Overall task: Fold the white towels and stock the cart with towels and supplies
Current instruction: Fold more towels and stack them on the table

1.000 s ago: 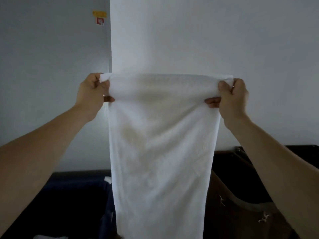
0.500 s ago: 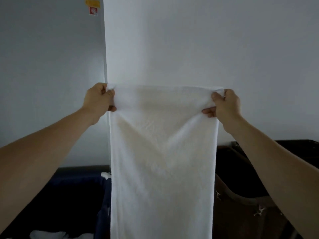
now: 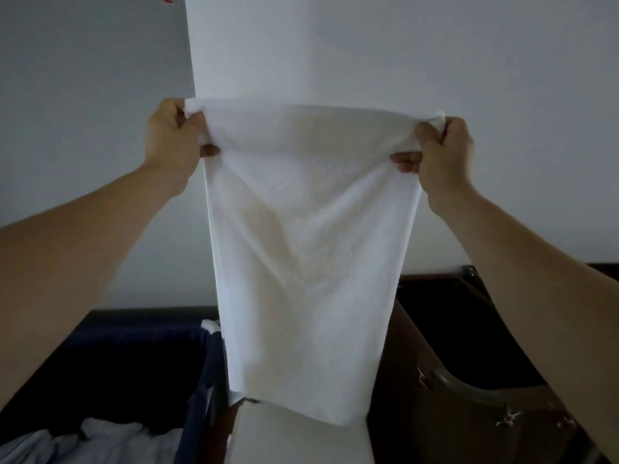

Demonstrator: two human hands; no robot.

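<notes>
I am holding the white towel [image 3: 308, 246] up in front of me, stretched between both hands. My left hand [image 3: 170, 135] is gripping the top corner at 10 o'clock, fingers curled tight round bunched cloth. My right hand [image 3: 442, 152] is gripping the opposite corner at 2 o'clock the same way.

The cloth is soft and faintly nubbed, hanging as a long rectangle, with V-shaped slack creases running down from the top edge. Its lower edge is hanging at 6 o'clock over a pale surface [image 3: 294, 440] I cannot identify.

At 7 o'clock a dark blue fabric bin [image 3: 197, 363] is holding crumpled pale linen [image 3: 100, 440]. At 4 o'clock a brown bag [image 3: 452, 430] is standing. Behind everything, a plain grey-white wall [image 3: 469, 55] is forming a corner.
</notes>
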